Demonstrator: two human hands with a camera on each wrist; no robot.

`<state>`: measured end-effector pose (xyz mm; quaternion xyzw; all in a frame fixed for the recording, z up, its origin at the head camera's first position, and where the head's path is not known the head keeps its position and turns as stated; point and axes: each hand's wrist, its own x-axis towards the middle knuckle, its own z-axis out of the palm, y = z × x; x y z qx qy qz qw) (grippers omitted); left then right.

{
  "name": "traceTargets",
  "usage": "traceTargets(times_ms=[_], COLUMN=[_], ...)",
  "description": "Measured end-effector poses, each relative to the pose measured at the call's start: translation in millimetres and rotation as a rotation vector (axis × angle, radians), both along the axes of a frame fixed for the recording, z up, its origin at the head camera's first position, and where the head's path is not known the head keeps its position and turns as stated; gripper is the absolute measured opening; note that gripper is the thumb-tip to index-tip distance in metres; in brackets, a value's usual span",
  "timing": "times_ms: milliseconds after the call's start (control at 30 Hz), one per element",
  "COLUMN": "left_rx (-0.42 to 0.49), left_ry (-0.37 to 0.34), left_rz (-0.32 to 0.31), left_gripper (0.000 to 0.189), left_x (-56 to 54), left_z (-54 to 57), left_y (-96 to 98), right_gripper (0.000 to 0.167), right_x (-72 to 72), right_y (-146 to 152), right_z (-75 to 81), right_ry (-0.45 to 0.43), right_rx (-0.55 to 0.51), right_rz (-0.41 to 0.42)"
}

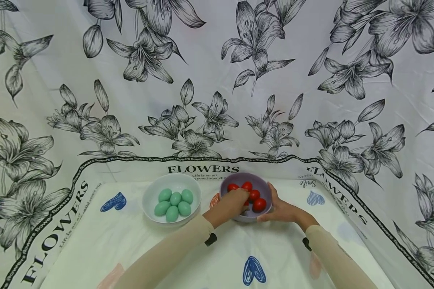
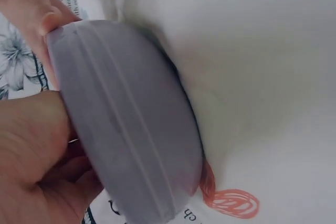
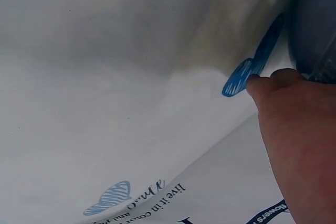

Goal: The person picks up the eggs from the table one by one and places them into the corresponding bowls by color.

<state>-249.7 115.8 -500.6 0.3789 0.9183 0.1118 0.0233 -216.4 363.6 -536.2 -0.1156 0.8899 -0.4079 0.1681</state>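
Note:
My left hand reaches over the near rim of a purple bowl, its fingers down among several red egg-shaped pieces. Its fingertips are hidden there, and I cannot tell whether they pinch a piece. At the bowl's right side my right hand holds the wall, thumb near the front and fingers toward the back. The left wrist view shows the bowl's outer wall close up, with the left fingers bent at its rim. In the right wrist view the right hand lies against the dark bowl side.
A white bowl with several pale green eggs stands left of the purple one, beside the left forearm. Both bowls are on a white cloth printed with hearts. Behind them hangs a flower-patterned curtain.

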Motion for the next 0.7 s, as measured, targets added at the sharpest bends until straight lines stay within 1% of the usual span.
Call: traceTargets(times_ms=[67,133,200,333,400,500,600,700], left_rx=[0.046,0.098,0.146,0.209,0.226,0.245,0.251,0.248], left_ry=[0.017,0.026,0.033,0.071,0.08,0.075,0.084,0.069], left_rz=[-0.018,-0.027,-0.024,-0.005,0.002,0.017,0.052,0.103], left_gripper=[0.038,0.049,0.054,0.06,0.064,0.069,0.073,0.08], left_x=[1.7,4.7,8.1,17.3,24.4,34.2,42.5,52.1], left_z=[-1.2,0.9,5.0,16.3,16.9,17.1,16.4,15.8], left_y=[-4.9,-11.1,-17.9,-34.4,-40.0,-51.4,-65.3,-80.0], right_gripper=[0.146,0.146,0.146,0.145,0.146,0.147,0.145,0.139], right_x=[-2.4,-6.3,-11.4,-20.1,-16.1,-9.9,-2.1,9.9], right_y=[2,4,7,10,15,20,20,13], right_z=[-1.8,-2.9,-2.6,-0.9,-0.6,3.2,14.3,29.8], right_ry=[0.003,0.009,0.023,0.027,0.016,0.011,0.033,0.094], right_rx=[0.015,0.03,0.037,0.039,0.057,0.111,0.165,0.219], right_rz=[0.008,0.015,0.02,0.027,0.032,0.04,0.041,0.039])
